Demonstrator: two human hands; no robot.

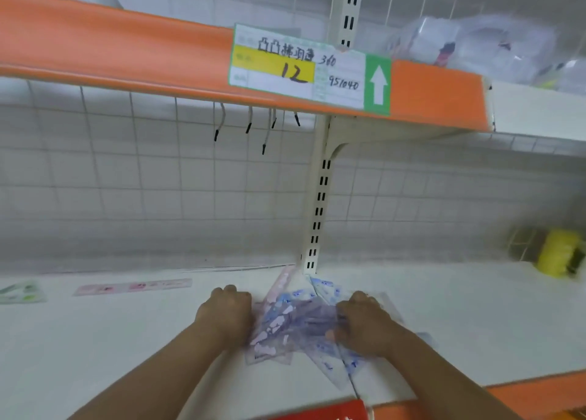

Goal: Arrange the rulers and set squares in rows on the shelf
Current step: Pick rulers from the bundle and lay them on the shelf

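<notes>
A loose pile of clear blue and lilac patterned rulers and set squares (296, 319) lies on the white shelf (126, 340) in front of the upright post. My left hand (226, 313) presses against the pile's left side with fingers curled. My right hand (364, 323) lies on the pile's right side, fingers curled over the plastic pieces. A pink ruler (133, 287) lies flat farther left near the back of the shelf. A green-patterned piece (20, 292) sits at the far left edge.
An orange-fronted upper shelf (126, 55) with a price label (301, 70) hangs overhead, with wire hooks (250, 123) beneath it. A yellow item (558, 253) stands at the right back. A slotted post (318, 204) splits the grid back wall. Bagged goods (475, 43) sit on the upper shelf.
</notes>
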